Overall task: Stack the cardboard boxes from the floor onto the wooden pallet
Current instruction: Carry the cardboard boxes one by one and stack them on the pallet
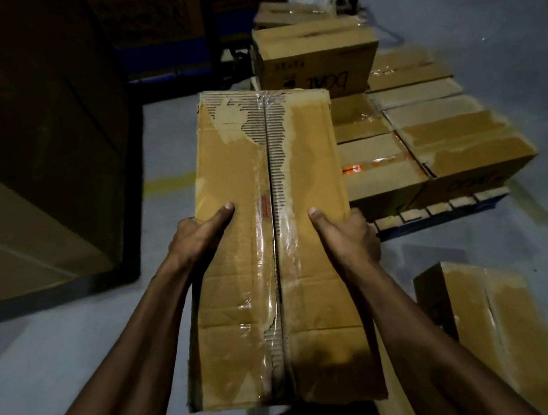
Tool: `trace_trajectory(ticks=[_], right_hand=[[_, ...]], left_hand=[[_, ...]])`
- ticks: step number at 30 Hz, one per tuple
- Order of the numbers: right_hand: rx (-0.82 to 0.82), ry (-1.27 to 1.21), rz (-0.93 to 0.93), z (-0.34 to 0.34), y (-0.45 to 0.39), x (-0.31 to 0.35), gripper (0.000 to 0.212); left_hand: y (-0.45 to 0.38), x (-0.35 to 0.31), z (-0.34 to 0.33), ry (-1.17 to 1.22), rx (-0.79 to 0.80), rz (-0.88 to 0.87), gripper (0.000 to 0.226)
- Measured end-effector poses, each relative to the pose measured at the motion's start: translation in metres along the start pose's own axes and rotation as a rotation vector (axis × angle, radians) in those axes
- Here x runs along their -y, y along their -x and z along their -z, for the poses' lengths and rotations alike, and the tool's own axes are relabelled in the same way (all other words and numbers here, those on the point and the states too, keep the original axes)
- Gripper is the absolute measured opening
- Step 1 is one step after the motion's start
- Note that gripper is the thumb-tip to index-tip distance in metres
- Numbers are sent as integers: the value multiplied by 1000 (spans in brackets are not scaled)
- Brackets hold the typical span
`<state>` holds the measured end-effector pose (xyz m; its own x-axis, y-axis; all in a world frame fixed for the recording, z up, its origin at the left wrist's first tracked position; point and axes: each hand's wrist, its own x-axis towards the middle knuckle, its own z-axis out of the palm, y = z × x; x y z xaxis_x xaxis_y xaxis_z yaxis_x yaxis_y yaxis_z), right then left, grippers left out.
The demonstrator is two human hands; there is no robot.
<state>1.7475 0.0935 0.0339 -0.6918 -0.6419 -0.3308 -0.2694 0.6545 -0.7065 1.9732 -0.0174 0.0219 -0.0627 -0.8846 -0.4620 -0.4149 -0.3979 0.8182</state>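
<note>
Both hands clamp a long cardboard box (271, 242) from either side, carried lengthways out in front of the body above the floor (76, 352): the left hand (200, 237) has its thumb laid flat on the top face and its fingers wrapped out of sight round the left edge, and the right hand (344, 233) mirrors it on the right edge. The grip sits about halfway along the box, so the far half juts out beyond the hands. The load should balance if the elbows stay tucked and the box is kept level. The top is worn, with the paper skin torn off near the far end and old clear tape along the middle seam, so pressure is probably better kept on the side walls than on the flaps. The wooden pallet (438, 211) lies ahead and to the right of the grip, already bearing a layer of sealed boxes (446, 131) packed edge to edge, with one taller box (316, 54) set on top at the far end. The sensible move seems to be to swing right and lower the box flat onto that layer. Another box (486, 319) waits on the floor just right of the right forearm. All the boxes are closed, so their contents cannot be seen.
</note>
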Motion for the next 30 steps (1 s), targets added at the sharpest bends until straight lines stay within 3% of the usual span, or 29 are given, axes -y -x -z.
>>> trace_trajectory(ticks=[4, 9, 12, 14, 18, 24, 30], right_hand=[[29, 11, -18, -22, -68, 48, 74], [57, 8, -3, -35, -135, 112, 81], [36, -6, -8, -43, -168, 147, 77], [18, -14, -17, -50, -188, 165, 78], [-62, -24, -59, -77, -226, 195, 77], [-227, -36, -215, -120, -266, 236, 81], [-344, -96, -388, -136, -289, 271, 80]], left_hand=[[-69, -36, 4, 30, -2, 33, 87], [-131, -94, 11, -3, -49, -18, 65], [-176, -122, 19, -7, -34, -25, 65], [-207, -137, 23, 6, -3, -35, 77], [-283, -162, 27, 16, 86, -75, 69], [-401, -196, 28, -56, 246, -70, 87], [-464, -246, 17, -201, 390, -208, 75]])
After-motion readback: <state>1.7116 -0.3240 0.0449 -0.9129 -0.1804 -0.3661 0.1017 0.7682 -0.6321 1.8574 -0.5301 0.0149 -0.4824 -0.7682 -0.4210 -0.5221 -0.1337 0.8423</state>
